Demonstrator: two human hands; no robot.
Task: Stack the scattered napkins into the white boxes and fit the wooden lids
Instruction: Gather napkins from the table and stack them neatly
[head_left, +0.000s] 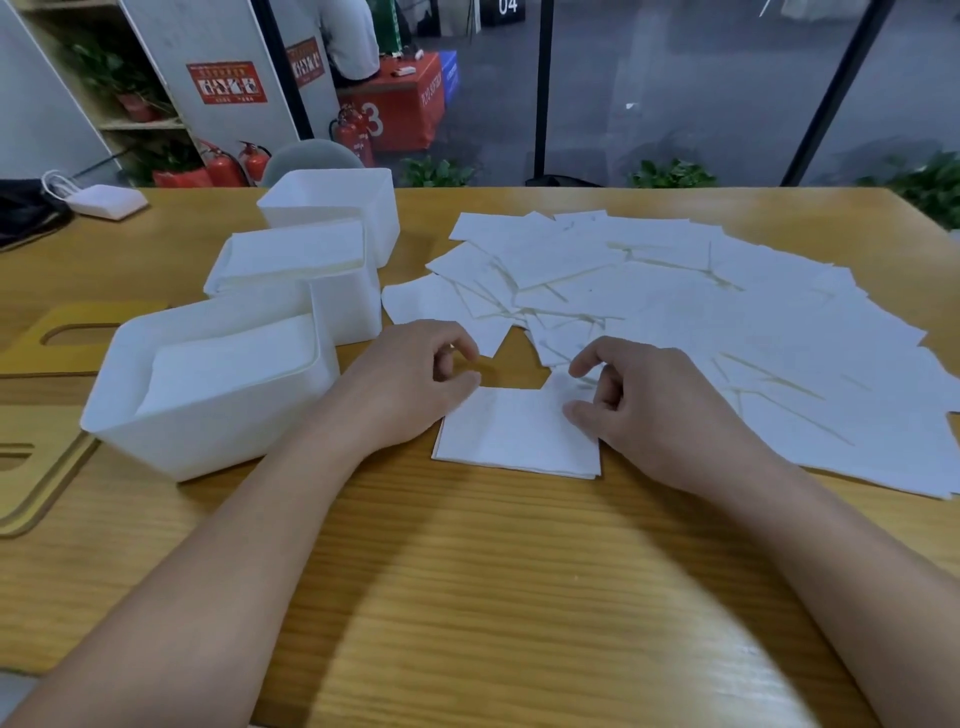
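A small squared stack of white napkins (511, 434) lies on the wooden table in front of me. My left hand (415, 379) holds its upper left corner with curled fingers. My right hand (639, 410) pinches its right edge between thumb and fingers. Many loose napkins (675, 301) are spread in a wide fan over the right half of the table. Three white boxes stand at the left: the near box (208, 441) and the middle box (343, 306) both hold stacked napkins, while the far box (384, 213) shows no contents from here.
Wooden lids with oval slots (31, 358) lie flat at the table's left edge. A white pouch with a cord (106, 200) and a dark bag sit at the far left corner. Beyond the table's back edge are fire extinguishers, plants and a glass wall.
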